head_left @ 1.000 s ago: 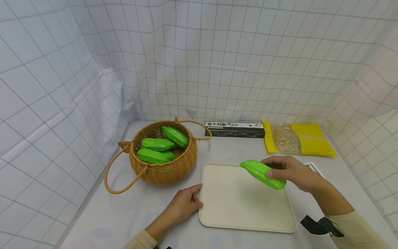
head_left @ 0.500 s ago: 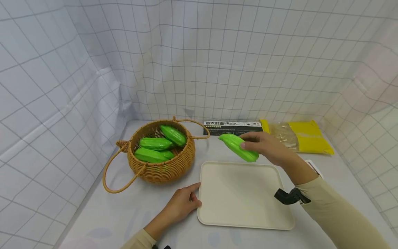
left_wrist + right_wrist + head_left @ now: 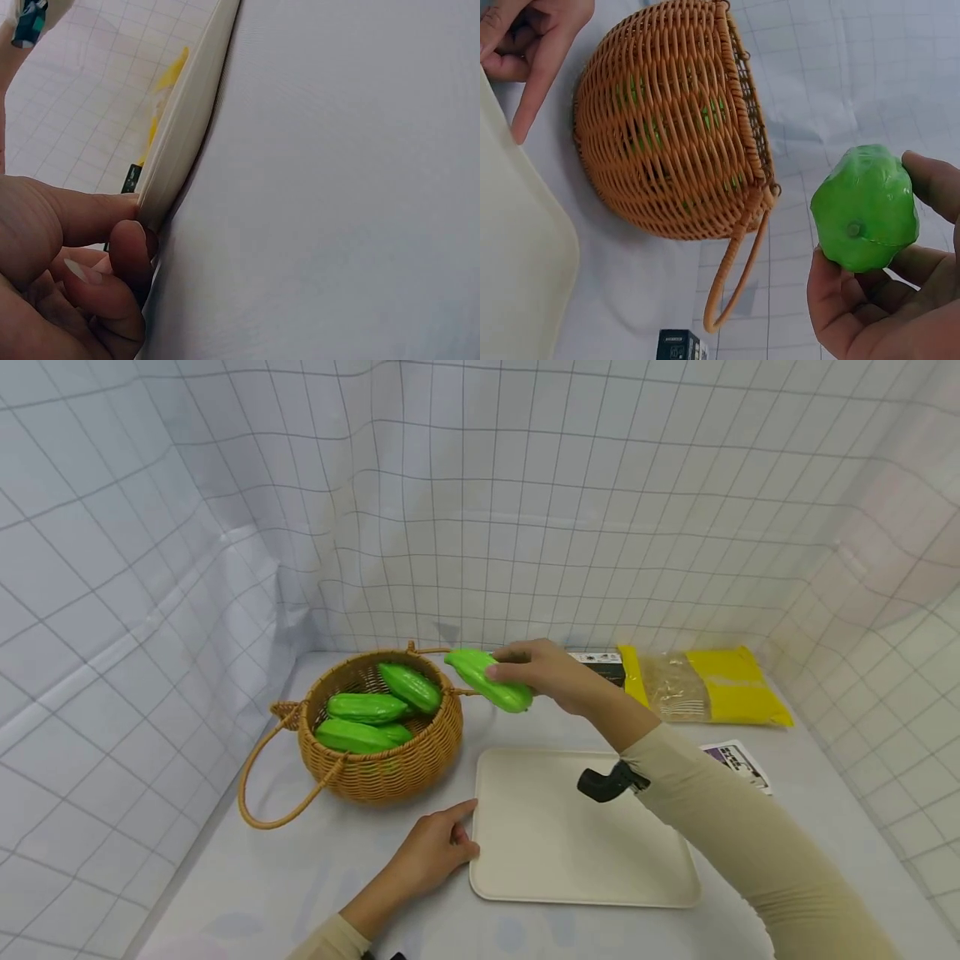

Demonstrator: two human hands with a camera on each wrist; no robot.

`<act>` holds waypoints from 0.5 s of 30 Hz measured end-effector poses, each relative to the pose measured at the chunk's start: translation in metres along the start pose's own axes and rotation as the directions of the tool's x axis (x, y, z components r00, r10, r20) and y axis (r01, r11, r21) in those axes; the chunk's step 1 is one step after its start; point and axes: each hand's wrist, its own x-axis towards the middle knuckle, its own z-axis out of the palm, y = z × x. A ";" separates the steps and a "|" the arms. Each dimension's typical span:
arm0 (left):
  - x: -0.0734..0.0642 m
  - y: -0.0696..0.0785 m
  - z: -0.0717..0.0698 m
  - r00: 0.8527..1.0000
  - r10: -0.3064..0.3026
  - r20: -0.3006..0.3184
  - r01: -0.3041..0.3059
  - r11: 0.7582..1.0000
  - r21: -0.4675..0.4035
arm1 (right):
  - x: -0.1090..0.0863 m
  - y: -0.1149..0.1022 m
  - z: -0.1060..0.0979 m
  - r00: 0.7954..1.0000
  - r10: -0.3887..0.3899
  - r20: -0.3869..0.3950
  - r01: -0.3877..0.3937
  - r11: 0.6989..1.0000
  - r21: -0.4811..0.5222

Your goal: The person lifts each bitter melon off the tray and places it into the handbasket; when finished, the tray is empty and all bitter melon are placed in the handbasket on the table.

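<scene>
My right hand [image 3: 551,675] grips a green bitter melon [image 3: 483,677] in the air, fingers on one side and thumb on the other. In the right wrist view, the end of this bitter melon [image 3: 866,214] faces the camera. It overlaps the right handle of a wicker basket [image 3: 390,772] in the head view. Several more bitter melons [image 3: 367,707] lie inside the basket. My left hand [image 3: 431,852] rests at the left edge of a cream tray [image 3: 577,827], index finger and thumb touching the rim. In the left wrist view its other fingers [image 3: 105,296] are bent.
A black pasta box [image 3: 607,670] stands at the back, partly hidden by my right hand. Beside it lies a yellow bag [image 3: 738,689] with a see-through section. A printed card [image 3: 738,760] sits behind my right sleeve. Grid-patterned cloth [image 3: 480,527] walls the table.
My right hand has carried the bitter melon left and back, from over the tray to beside the basket's right rim. The left hand has stayed at the tray edge.
</scene>
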 end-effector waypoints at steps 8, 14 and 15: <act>0.000 0.000 0.000 1.000 -0.005 0.002 0.005 1.000 0.008 | 0.048 -0.040 0.044 0.995 -0.077 0.059 0.082 0.992 -0.093; 0.001 0.001 0.000 1.000 -0.009 -0.001 0.009 1.000 0.021 | 0.078 -0.053 0.076 0.991 -0.085 0.100 0.103 0.975 -0.195; 0.001 0.000 0.000 1.000 -0.008 0.000 0.008 1.000 0.023 | 0.082 -0.053 0.080 0.991 -0.087 0.106 0.108 0.971 -0.213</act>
